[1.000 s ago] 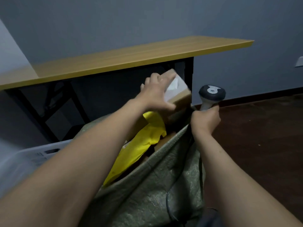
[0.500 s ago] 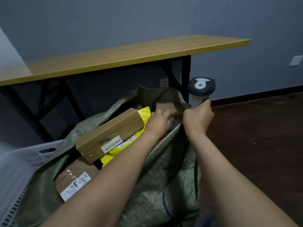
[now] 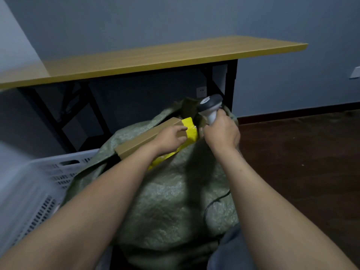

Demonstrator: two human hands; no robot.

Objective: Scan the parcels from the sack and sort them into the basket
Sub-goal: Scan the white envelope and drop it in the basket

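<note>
A green woven sack [image 3: 175, 195] stands open in front of me. At its mouth lies a long brown cardboard box [image 3: 142, 139], with a yellow plastic mailer [image 3: 190, 129] beneath and behind it. My left hand [image 3: 170, 138] is closed over the right end of the box. My right hand [image 3: 222, 133] grips a grey-and-white handheld barcode scanner [image 3: 209, 108] at the sack's right rim, its head pointing left over the parcels. The white slotted basket [image 3: 29, 191] sits at the left, its inside out of sight.
A wooden-topped table [image 3: 155, 57] on black legs stands just behind the sack, with a wall socket [image 3: 201, 91] under it. Dark wooden floor [image 3: 302, 162] spreads to the right. The scanner's cable [image 3: 214, 201] runs down the sack's front.
My left hand let go of the small parcel at the sack's far rim and moved left onto the long brown box. The scanner tilted left and lower. The view has shifted.
</note>
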